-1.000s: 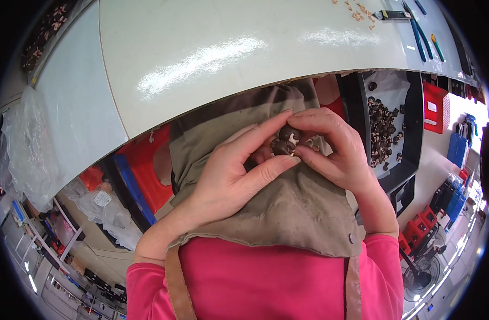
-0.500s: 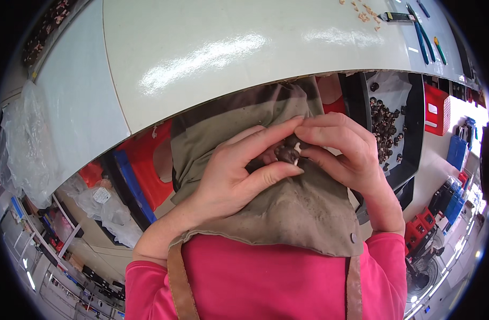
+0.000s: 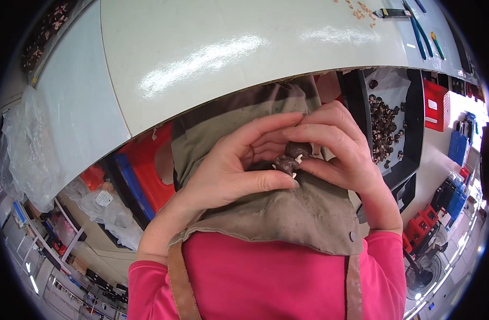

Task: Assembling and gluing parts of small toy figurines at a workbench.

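Over my lap, both hands hold a small dark brown figurine (image 3: 285, 164) with little pale parts. It has a rounded upper lump and a smaller lower one; I cannot tell whether these are one piece or two. My right hand (image 3: 343, 146) pinches the upper lump between thumb and fingers. My left hand (image 3: 223, 168) is cupped round the lower part, its thumb along the near side and its fingers curled behind. Beneath them spreads an olive-brown apron (image 3: 292, 213).
A pale worktable (image 3: 202, 32) curves ahead, with blue-handled pliers (image 3: 419, 32), a cutter knife (image 3: 392, 13) and beige scraps (image 3: 360, 12). At right a black tray (image 3: 417, 122) holds many similar small brown pieces. Red crates (image 3: 436, 106) and clear plastic bags (image 3: 28, 149) stand around.
My hands have parted slightly and the figurine has tilted, showing more of its upper lump. My left fingers have loosened and the left thumb has moved down a little.
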Demonstrator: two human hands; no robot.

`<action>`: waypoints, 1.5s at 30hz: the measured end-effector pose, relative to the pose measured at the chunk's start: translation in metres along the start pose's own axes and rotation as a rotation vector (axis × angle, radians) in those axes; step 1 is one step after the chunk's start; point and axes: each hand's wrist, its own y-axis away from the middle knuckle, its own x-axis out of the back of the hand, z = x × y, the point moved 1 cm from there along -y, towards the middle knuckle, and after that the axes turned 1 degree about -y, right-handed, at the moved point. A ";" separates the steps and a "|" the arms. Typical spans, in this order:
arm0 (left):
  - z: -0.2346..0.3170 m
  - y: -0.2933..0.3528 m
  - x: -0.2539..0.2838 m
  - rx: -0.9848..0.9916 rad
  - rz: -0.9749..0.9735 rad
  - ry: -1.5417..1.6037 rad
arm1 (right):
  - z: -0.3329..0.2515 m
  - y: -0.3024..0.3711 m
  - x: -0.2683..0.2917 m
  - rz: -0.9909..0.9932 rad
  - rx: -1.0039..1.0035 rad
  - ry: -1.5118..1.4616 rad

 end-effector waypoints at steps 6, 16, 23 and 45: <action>0.001 0.002 0.000 0.087 0.021 0.056 | 0.003 0.000 -0.001 -0.027 0.099 0.070; -0.002 0.006 0.002 0.147 0.045 0.081 | -0.001 -0.003 -0.001 -0.123 0.155 0.075; -0.002 0.004 0.001 0.067 0.027 0.057 | 0.005 -0.002 -0.005 -0.046 0.166 0.063; -0.007 -0.007 0.008 -0.057 0.118 -0.323 | 0.033 0.010 -0.031 0.114 -0.045 -0.165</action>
